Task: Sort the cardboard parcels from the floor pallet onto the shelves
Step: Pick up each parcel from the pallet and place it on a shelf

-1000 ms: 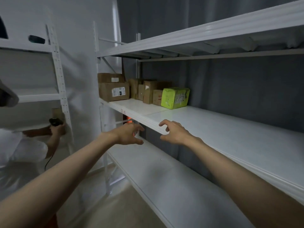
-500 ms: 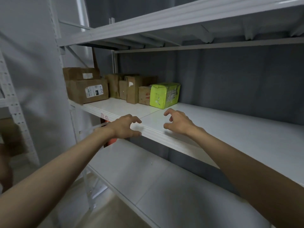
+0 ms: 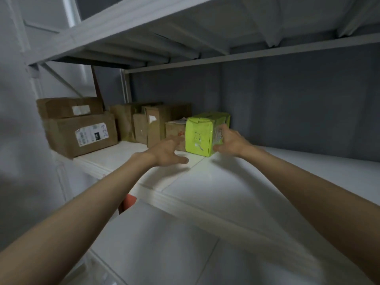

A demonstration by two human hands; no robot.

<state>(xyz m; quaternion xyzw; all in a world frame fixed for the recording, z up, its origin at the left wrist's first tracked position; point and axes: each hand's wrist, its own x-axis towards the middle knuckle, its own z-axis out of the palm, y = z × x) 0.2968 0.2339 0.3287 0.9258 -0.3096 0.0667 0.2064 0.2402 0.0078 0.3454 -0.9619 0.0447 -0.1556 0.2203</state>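
- Right hand (image 3: 230, 140): fingers spread against green parcel (image 3: 200, 136); no curl visible, so it may slide.
- Left hand (image 3: 166, 152): fingers spread, just short; could nudge brown parcel (image 3: 174, 130) beyond.

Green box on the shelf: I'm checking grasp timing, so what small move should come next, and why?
Probably bring the left hand onto the green box's near face. The right hand already touches its right side, while the left hovers open, short of it.
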